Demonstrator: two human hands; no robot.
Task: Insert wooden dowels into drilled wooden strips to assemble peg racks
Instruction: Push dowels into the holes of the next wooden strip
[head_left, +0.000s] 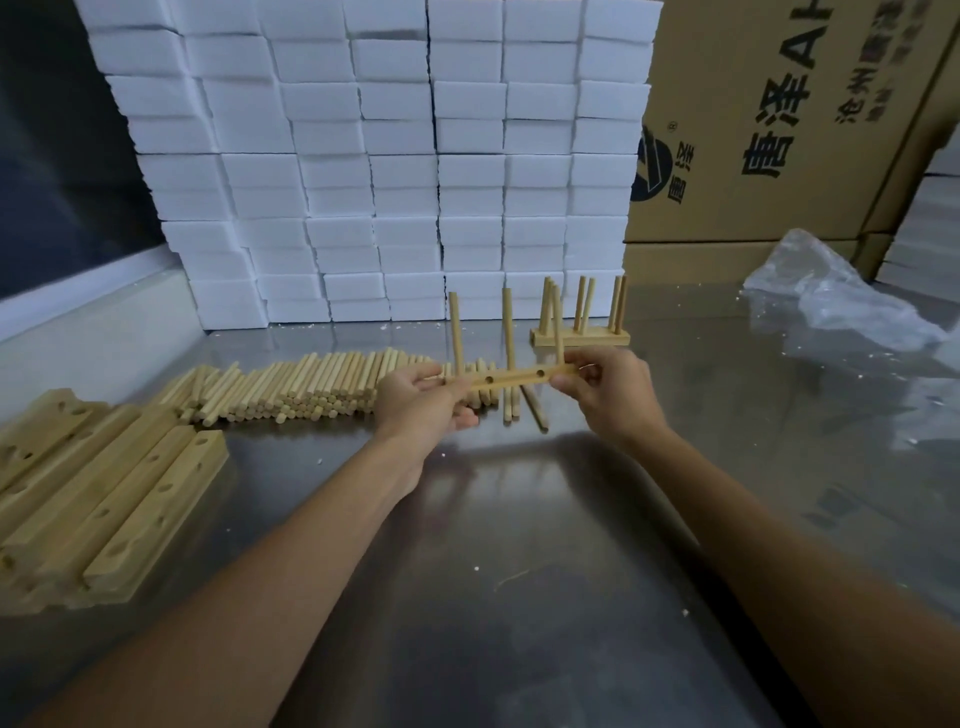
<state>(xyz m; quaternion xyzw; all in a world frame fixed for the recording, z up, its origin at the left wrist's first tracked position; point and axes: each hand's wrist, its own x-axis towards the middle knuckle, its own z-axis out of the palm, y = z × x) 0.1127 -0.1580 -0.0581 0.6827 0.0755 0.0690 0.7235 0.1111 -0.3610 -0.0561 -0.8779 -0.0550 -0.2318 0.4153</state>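
I hold a drilled wooden strip (511, 376) level above the steel table, my left hand (423, 402) gripping its left end and my right hand (610, 392) pinching its right end. Three dowels stand up from the strip: one at the left (456, 332), one in the middle (508, 327) and one at the right (557, 325). Two open holes show on the strip's front face. A few loose dowels (519, 408) lie on the table just behind and below the strip.
A long pile of loose dowels (291, 387) lies to the left. Drilled strips (104, 493) are stacked at the near left. A finished peg rack (579, 336) stands behind my right hand. White foam blocks (374, 171), cardboard boxes (769, 130) and a plastic bag (841, 306) line the back.
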